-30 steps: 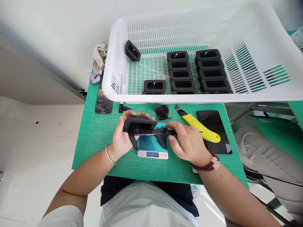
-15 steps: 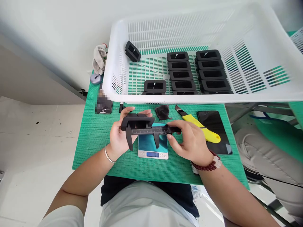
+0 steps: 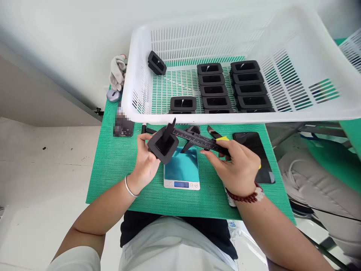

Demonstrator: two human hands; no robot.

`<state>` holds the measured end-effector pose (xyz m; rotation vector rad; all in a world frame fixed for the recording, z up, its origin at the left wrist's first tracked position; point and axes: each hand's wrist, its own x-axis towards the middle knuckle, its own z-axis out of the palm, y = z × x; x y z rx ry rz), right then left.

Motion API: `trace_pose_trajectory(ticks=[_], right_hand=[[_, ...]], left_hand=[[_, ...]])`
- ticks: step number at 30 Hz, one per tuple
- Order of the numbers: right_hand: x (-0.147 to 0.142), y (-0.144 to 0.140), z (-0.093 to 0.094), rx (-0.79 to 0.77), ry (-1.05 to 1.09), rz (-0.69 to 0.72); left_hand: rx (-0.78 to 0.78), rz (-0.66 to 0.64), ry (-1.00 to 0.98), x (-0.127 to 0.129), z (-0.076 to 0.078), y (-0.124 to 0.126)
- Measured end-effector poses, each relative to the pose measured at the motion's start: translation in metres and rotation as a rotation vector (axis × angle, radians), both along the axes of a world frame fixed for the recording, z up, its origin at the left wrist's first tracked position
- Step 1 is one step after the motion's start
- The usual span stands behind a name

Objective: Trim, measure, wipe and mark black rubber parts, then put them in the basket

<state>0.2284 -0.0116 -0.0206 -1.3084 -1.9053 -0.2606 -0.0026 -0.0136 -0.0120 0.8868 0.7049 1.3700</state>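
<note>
My left hand [image 3: 147,160] is closed around a black rectangular part [image 3: 170,153] with a hollow opening, tilted so the opening faces me. My right hand [image 3: 238,162] grips a black vernier caliper [image 3: 197,140] by its bar. One caliper jaw reaches over the part's opening; I cannot tell whether it touches the inside wall. Below the hands, a small digital scale [image 3: 182,175] with a blue-green plate lies on the green mat. A yellow-handled utility knife [image 3: 222,139] is partly hidden behind my right hand.
A white plastic basket [image 3: 225,118] at the back holds several similar black parts [image 3: 212,90]. A dark tablet or phone [image 3: 259,150] lies on the right, another phone [image 3: 126,128] on the left. Gloves [image 3: 117,71] rest beside the basket. Someone's legs [image 3: 304,180] are at the right.
My left hand has turned the black part so its opening faces me. The caliper has swung from near level to slanting, its jaw end now up at the opening.
</note>
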Motion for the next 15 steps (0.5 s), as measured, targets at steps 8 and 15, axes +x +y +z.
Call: trace_pose_trajectory(ticks=[8,15], right_hand=[[0.0022,-0.0001,-0.0011,0.005,-0.083,-0.066],[-0.0017,0.0011,0.0026,-0.03,-0.061,0.033]], left_hand=[[0.185,-0.125,0.226,-0.0024,-0.0052,0.0019],[0.235,-0.01,0.313,-0.0049,-0.0093,0.0038]])
